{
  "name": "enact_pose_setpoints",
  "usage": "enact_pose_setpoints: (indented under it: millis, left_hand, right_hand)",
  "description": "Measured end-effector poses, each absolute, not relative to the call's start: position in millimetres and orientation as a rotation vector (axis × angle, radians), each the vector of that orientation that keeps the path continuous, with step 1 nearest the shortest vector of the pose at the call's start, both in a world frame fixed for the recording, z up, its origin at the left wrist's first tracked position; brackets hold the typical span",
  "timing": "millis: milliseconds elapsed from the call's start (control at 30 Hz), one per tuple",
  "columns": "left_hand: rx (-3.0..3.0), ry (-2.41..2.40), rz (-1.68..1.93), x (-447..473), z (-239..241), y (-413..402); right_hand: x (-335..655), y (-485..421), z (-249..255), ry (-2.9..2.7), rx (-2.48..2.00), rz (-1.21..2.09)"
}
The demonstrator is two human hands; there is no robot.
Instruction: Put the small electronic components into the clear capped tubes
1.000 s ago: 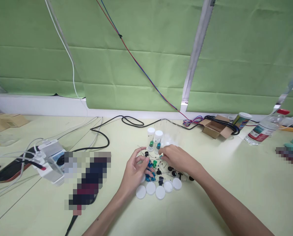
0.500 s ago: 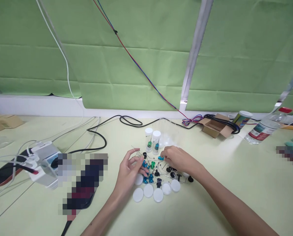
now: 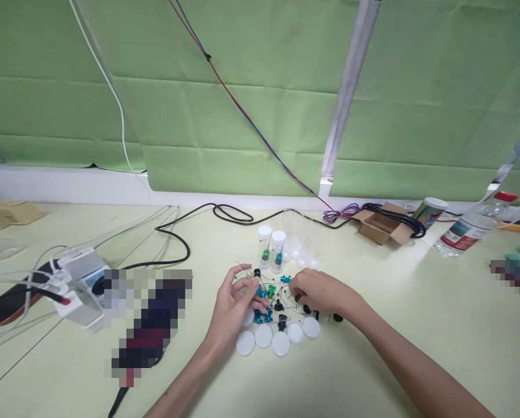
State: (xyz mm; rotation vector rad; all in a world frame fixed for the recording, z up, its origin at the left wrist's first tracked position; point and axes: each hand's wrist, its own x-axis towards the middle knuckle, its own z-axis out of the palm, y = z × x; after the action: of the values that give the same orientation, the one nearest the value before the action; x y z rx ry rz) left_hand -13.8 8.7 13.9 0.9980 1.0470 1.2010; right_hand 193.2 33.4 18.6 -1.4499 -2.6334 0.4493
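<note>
My left hand (image 3: 233, 305) is curled, with thin metal pins (image 3: 243, 268) sticking out above its fingers. A blue spool-like piece (image 3: 261, 291) shows by its thumb. My right hand (image 3: 318, 290) pinches down over a small black plastic piece (image 3: 297, 298), partly hidden by the fingertips. Between the hands lie a green piece (image 3: 271, 291), another blue piece (image 3: 285, 279), a black knob-like piece (image 3: 279, 305) and loose pins. Several round white caps (image 3: 280, 343) lie on the near side. Two clear capped vials (image 3: 265, 247) stand behind, with a green and a blue piece inside.
Clear empty-looking vials (image 3: 301, 247) stand beside the filled ones. A power strip (image 3: 79, 290) and a blurred-out dark object (image 3: 150, 325) are to the left. An open cardboard box (image 3: 382, 226), a can (image 3: 429, 213) and a water bottle (image 3: 466, 229) are at the back right.
My right hand has moved off the blue piece, a little nearer to me and right, onto the black piece. The blue piece lies uncovered. My left hand has hardly moved.
</note>
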Motion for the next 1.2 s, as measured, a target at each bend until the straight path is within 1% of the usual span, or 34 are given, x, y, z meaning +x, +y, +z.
enact_pose_setpoints:
  millis: [233, 400, 567, 800, 1200]
  left_hand:
    - [0.969, 1.035, 1.196, -15, 16, 9]
    - [0.875, 0.998, 1.201, -17, 17, 10]
    - [0.795, 0.955, 1.202, -20, 14, 12]
    - [0.763, 0.905, 1.191, -19, 9, 13]
    - [0.758, 0.835, 1.18, -19, 5, 13]
  right_hand:
    - [188, 35, 30, -2.598, -1.378, 0.526]
    - [176, 30, 47, -2.436, -1.018, 0.858]
    - [165, 23, 49, -2.288, -0.836, 1.084]
    - [166, 27, 42, -2.176, -0.772, 1.133]
    - [170, 30, 42, -2.165, -0.766, 1.175]
